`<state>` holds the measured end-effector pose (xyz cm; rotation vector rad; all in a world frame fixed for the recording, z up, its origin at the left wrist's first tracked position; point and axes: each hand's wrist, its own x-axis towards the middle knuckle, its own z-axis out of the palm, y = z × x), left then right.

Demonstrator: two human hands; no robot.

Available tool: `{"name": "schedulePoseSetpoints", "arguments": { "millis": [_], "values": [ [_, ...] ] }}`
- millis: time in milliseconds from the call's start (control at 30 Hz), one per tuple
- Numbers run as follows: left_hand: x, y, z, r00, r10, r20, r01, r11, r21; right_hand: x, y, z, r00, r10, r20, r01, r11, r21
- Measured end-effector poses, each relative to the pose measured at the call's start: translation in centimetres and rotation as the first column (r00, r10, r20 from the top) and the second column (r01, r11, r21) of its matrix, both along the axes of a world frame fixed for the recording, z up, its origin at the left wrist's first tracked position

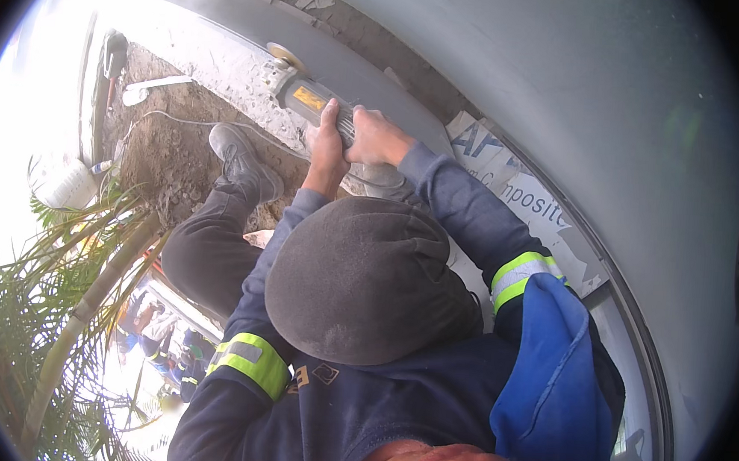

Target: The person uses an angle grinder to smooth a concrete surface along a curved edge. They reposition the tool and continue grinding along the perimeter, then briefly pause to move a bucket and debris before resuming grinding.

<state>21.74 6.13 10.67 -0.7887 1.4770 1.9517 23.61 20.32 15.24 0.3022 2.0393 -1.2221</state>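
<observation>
1. angle grinder: grey body, orange-yellow label.
2. grinder disc: tan.
3. sleeves: dark blue-grey.
4. armbands: fluorescent yellow-green, silver-grey centre stripe.
5. cloth: bright blue, plain.
6. trousers: dark grey.
7. shoe: grey.
8. printed sheet: white, blue lettering.
9. bucket: white.
10. palm fronds: green.
11. soil: brown.
12. curved panel: grey-green.

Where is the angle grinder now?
In the head view, the angle grinder is left of upper centre, held by the left hand and right hand, above-right of the grey shoe.
</observation>
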Motion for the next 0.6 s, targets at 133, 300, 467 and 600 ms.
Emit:
{"name": "schedulePoseSetpoints", "arguments": {
  "millis": [133, 300, 467, 600],
  "values": [
    [1.7, 1.6, 2.3, 1.000, -0.019, -0.019, 0.018, 0.999, -0.039, 1.9, 0.9, 1.0, 0.999, -0.030, 0.023, 0.031, 0.999, -0.027],
    [4.1, 2.7, 2.5, 0.999, 0.008, -0.038, -0.012, 0.995, -0.096, 4.2, 2.0, 1.5, 0.998, -0.043, 0.038, 0.044, 0.999, -0.026],
    [4.8, 3.6, 3.0, 0.999, 0.032, -0.015, -0.034, 0.991, -0.126, 4.6, 2.7, 2.2, 0.997, -0.052, 0.063, 0.054, 0.998, -0.019],
    [4.3, 1.8, 0.7, 0.998, -0.028, -0.051, 0.023, 0.995, -0.095, 4.1, 2.0, 1.5, 0.998, -0.062, 0.030, 0.063, 0.998, -0.027]
  ]
}}
